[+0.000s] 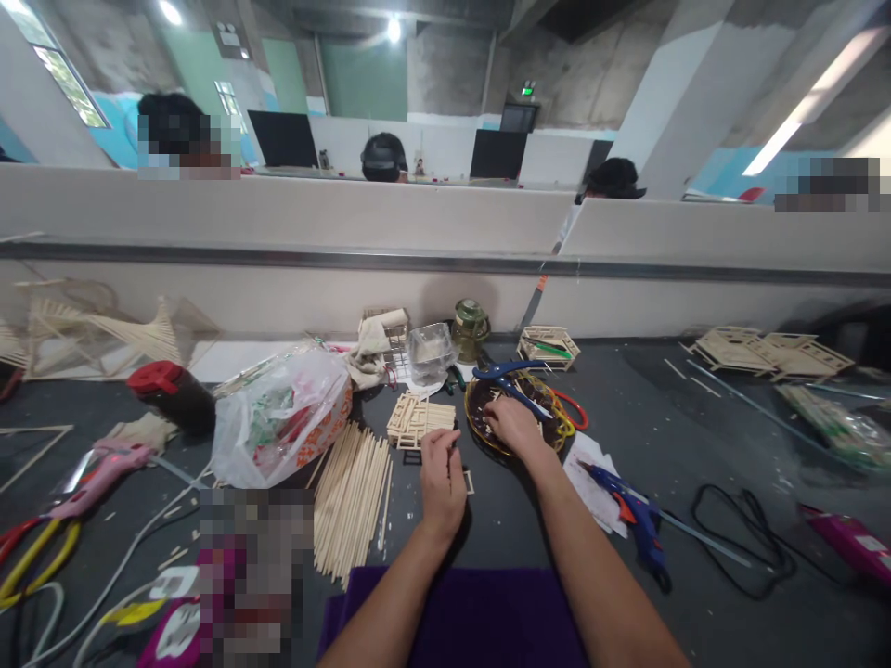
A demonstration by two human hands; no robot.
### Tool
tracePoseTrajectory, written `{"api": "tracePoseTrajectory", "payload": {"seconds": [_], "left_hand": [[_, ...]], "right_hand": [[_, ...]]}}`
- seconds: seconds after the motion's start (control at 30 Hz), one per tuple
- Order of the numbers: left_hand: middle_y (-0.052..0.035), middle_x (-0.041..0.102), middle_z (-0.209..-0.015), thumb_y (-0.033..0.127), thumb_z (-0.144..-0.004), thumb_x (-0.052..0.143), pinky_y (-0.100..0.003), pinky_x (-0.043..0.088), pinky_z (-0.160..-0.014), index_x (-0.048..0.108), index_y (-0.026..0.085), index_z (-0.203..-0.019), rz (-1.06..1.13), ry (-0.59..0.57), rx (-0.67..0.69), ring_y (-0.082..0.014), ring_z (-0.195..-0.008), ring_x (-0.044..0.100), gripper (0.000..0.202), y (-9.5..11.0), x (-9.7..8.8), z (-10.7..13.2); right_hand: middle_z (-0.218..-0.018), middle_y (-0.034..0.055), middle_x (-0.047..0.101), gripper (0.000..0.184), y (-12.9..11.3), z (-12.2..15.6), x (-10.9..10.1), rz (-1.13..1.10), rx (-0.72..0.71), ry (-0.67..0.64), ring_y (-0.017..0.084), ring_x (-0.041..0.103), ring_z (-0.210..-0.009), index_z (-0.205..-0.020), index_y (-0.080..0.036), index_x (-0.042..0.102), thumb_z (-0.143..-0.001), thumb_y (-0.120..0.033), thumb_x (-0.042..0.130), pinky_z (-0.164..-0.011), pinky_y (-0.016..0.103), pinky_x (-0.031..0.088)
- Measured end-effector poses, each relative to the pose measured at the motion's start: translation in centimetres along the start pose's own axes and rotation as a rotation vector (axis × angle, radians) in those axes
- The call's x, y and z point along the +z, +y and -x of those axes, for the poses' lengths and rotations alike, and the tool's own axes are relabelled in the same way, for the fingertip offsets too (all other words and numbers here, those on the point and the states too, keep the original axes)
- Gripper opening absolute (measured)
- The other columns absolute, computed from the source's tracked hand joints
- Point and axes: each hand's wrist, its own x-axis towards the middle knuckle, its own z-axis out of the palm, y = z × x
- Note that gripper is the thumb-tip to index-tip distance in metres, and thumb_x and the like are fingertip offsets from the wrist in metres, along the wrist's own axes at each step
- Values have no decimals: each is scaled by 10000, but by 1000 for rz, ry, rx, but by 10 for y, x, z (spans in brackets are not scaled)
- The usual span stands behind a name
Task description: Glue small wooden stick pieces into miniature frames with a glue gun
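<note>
My left hand (441, 478) rests on the dark table with its fingers curled, pinching something small I cannot make out, just below a small wooden-stick lattice (419, 418). My right hand (513, 425) reaches into a round brown basket (480, 422); its fingers are bent down inside and mostly hidden. Blue-handled scissors (511, 380) lie across the basket's far rim. A pile of loose wooden sticks (352, 496) lies left of my left hand.
A plastic bag (282, 417) sits left of the sticks. A blue glue gun (637, 520) lies on paper at right, with a black cable (744, 529) beyond. A pink glue gun (97, 478), stick models (772, 353) and a purple cloth (480, 617) surround. People sit behind the partition.
</note>
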Motion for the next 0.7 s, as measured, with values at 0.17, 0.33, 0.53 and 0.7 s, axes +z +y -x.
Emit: {"api": "tracePoseTrajectory", "payload": {"seconds": [0.17,0.33,0.53,0.7], "left_hand": [[-134,480,-1178,37,-855,417,-357,476,-903,525,183,-1202,-31,-68,121,-202,-1102,515,392,-2,3,9],[-127,507,-1167,13,-822,419,-366,473,-915,534,186,-1192,-79,-76,141,-206,-1104,520,425,-5,3,11],[-118,535,-1132,27,-838,417,-361,467,-911,542,182,-1176,-76,-78,147,-202,-1082,532,393,-9,5,11],[-108,554,-1092,39,-864,401,-364,455,-918,532,182,-1175,-52,-103,147,-196,-1063,534,367,-11,6,9]], "right_hand": [[-965,112,697,216,-4,-1,3,5,20,-1,205,619,-958,-896,-179,708,-881,-210,495,-794,257,397],[-992,122,686,238,0,6,-1,-15,34,45,211,608,-977,-916,-162,686,-908,-225,457,-793,261,389],[-982,92,687,260,4,23,-5,-80,48,112,187,602,-959,-897,-171,658,-938,-234,409,-792,246,369],[-933,65,698,212,3,32,-4,-155,37,129,173,608,-917,-870,-184,661,-905,-209,453,-763,234,369]]}}
